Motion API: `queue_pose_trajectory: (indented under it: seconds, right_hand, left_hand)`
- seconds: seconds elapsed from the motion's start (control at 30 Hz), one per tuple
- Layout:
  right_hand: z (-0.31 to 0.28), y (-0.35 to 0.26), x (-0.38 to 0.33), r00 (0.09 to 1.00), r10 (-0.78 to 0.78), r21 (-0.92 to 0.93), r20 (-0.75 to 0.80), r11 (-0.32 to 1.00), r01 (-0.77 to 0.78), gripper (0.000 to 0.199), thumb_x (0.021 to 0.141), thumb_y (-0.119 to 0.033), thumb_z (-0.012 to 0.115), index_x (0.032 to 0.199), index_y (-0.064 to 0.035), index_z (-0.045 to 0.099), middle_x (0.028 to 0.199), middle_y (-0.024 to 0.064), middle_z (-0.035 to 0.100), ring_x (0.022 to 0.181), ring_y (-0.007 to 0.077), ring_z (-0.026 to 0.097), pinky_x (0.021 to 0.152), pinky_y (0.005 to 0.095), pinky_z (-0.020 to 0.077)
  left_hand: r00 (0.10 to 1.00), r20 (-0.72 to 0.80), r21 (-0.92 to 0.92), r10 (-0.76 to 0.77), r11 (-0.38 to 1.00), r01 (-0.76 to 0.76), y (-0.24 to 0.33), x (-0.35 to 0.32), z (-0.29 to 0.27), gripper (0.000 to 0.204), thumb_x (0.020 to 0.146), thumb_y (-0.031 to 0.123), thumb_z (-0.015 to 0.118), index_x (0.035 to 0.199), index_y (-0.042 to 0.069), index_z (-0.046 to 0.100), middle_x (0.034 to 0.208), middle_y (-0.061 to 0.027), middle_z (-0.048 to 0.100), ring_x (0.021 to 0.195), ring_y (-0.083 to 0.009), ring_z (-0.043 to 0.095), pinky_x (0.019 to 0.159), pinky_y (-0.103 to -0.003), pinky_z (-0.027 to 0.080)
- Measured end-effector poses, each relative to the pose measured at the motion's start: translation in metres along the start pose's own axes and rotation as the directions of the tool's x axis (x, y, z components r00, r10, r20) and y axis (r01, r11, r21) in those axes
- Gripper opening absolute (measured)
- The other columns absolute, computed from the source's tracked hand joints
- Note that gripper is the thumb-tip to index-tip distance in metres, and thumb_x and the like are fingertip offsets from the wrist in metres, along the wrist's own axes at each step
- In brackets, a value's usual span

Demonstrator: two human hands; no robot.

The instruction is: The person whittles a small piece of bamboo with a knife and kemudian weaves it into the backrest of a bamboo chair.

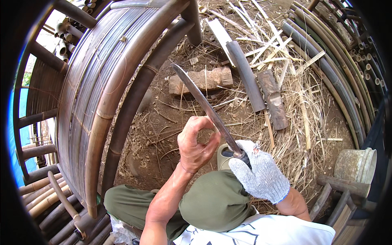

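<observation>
Your right grip (pixel 263 173) is grasping the knife (pixel 207 106), tip toward eleven o'clock; your left grip (pixel 190 148), hold unclear, should be avoiding its edge.

A rustic bamboo-working workshop spreads over a bare earth floor (pixel 163 118), marked by long bamboo poles (pixel 330 75) along one side, heaped split strips and shavings (pixel 302 110), rough wooden blocks (pixel 220 77), slatted bamboo furniture (pixel 87 85) and a long-bladed knife (pixel 204 103).
</observation>
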State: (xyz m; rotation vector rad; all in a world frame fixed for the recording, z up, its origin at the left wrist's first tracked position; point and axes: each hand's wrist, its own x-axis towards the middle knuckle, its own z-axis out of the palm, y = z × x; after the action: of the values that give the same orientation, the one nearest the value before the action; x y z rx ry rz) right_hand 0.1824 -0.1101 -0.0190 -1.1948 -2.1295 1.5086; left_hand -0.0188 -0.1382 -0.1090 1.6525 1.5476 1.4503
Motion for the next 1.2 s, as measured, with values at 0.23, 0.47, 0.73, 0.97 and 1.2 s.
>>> queue_pose_trajectory:
  seconds: [0.23,0.47,0.73,0.97,1.2]
  right_hand:
    - [0.0,-0.004,0.001,0.999,0.05,0.061,0.013,0.997,-0.051,0.04,0.096,-0.025,0.064,0.123,0.0031,0.055,0.088,0.0233,0.066,0.082,0.0426,0.068,0.07,0.0473,0.0539]
    - [0.003,-0.001,0.006,0.999,-0.041,-0.097,-0.028,0.995,0.038,0.037,0.097,-0.026,0.064,0.118,0.0029,0.056,0.085,0.0223,0.065,0.078,0.0401,0.068,0.067,0.0458,0.0541]
    - [-0.01,-0.015,0.03,0.994,-0.064,-0.329,-0.084,0.944,0.033,0.032,0.098,-0.028,0.062,0.108,0.0019,0.058,0.081,0.0207,0.063,0.071,0.0377,0.067,0.062,0.0449,0.0538]
    - [-0.007,0.008,0.049,0.965,-0.257,-0.505,-0.061,0.842,0.192,0.032,0.1,-0.028,0.057,0.108,0.0034,0.06,0.084,0.0239,0.065,0.071,0.0372,0.068,0.063,0.0449,0.0563]
    - [0.017,0.048,0.08,0.994,-0.02,-0.19,-0.104,0.982,0.0,0.035,0.097,-0.034,0.06,0.098,0.0013,0.058,0.072,0.0262,0.065,0.071,0.0469,0.065,0.064,0.0526,0.0524]
  left_hand:
    - [1.0,-0.008,-0.005,0.007,1.0,-0.007,0.0,0.0,0.0,0.039,0.08,-0.013,0.072,0.112,-0.001,0.054,0.108,-0.0145,0.064,0.11,-0.0265,0.068,0.09,-0.033,0.059]
    - [0.999,0.022,0.072,-0.041,0.997,0.039,0.004,0.007,-0.002,0.041,0.08,-0.008,0.074,0.115,0.0,0.054,0.109,-0.0137,0.065,0.106,-0.0231,0.068,0.091,-0.034,0.059]
    - [0.999,-0.042,0.352,0.032,0.936,-0.015,0.109,0.117,-0.052,0.014,0.091,0.01,0.069,0.1,0.0,0.066,0.096,-0.016,0.069,0.093,-0.0265,0.07,0.086,-0.038,0.055]
    - [0.892,0.423,0.441,0.162,0.823,-0.358,0.027,0.17,0.012,0.051,0.105,0.043,0.04,0.098,0.001,0.069,0.099,-0.0162,0.07,0.105,-0.0297,0.068,0.119,-0.06,0.023]
    - [0.807,0.504,0.718,-0.308,0.668,-0.193,-0.043,0.195,0.004,0.046,0.105,0.047,0.04,0.113,0.014,0.071,0.114,-0.0102,0.069,0.118,-0.0268,0.061,0.121,-0.054,0.023]
